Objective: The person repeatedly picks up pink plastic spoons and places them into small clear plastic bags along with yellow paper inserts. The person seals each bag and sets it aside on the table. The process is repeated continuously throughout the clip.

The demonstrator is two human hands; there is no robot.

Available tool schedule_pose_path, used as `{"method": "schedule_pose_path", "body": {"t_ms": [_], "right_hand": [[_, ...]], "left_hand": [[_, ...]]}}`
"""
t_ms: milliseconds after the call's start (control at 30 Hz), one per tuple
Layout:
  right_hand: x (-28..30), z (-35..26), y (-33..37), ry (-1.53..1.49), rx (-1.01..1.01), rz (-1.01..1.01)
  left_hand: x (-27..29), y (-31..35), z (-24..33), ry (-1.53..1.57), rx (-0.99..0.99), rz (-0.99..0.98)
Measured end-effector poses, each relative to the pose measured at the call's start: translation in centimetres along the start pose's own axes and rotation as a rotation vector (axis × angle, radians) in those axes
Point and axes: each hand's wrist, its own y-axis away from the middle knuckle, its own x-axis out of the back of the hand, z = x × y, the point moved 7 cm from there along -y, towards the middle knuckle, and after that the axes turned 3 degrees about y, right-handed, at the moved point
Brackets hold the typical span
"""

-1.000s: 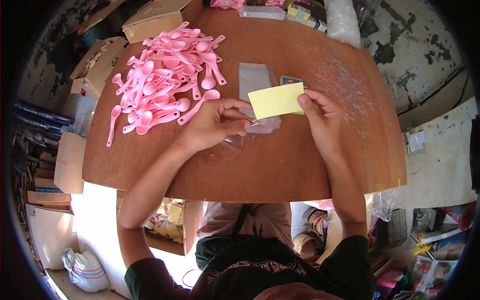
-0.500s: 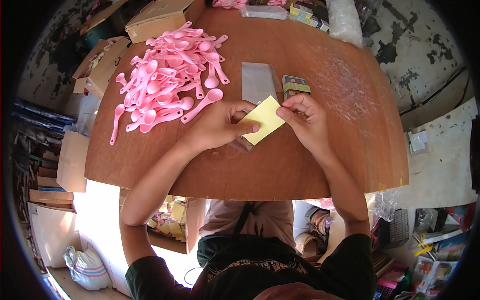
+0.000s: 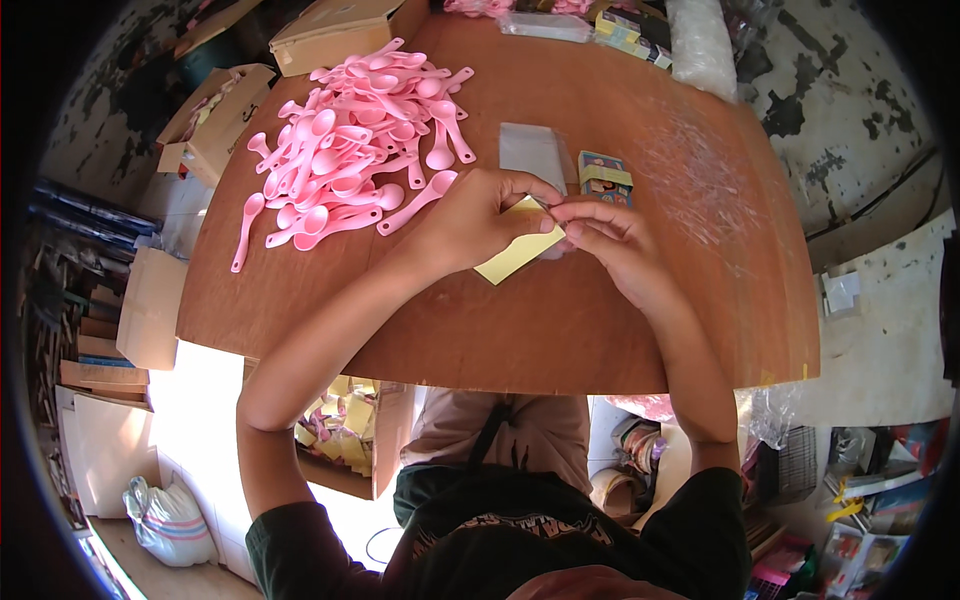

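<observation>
My left hand (image 3: 478,225) is closed round a yellow card (image 3: 512,262), with its fingers over the far end and the thumb across the face. At the card's far right corner my right hand (image 3: 615,238) has its thumb and forefinger drawn together; what lies between those fingertips is too small to tell. Just beyond the hands lies a stack of clear plastic bags (image 3: 530,148). Beside it is a small bundle of printed cards (image 3: 606,180) with a yellow band. Many pink plastic measuring spoons (image 3: 350,160) are heaped left of my hands, one near my left wrist.
Thin clear plastic strips (image 3: 695,185) are scattered over the right of the brown table (image 3: 440,340). Cardboard boxes (image 3: 340,38) stand at the far left. A clear plastic roll (image 3: 700,45) is at the far right. Below the table's front edge, a box (image 3: 385,440) holds yellow-carded packets.
My left fingers have moved over the card's far end, covering more of it. The right fingertips have shifted in to meet them at the corner. The whole view has shifted slightly.
</observation>
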Motion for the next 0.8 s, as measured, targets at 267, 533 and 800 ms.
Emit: {"method": "schedule_pose_path", "body": {"t_ms": [267, 533, 800], "right_hand": [[0.8, -0.8, 0.2, 0.004, -0.041, 0.053], [1.3, -0.6, 0.3, 0.082, -0.056, 0.007], [1.3, 0.0, 0.0, 0.155, -0.011, -0.074]], "left_hand": [[-0.3, -1.1, 1.8, -0.170, -0.136, 0.051], [-0.8, -1.8, 1.5, -0.227, -0.159, 0.034], [-1.7, -2.6, 1.4, -0.203, -0.156, 0.055]]}}
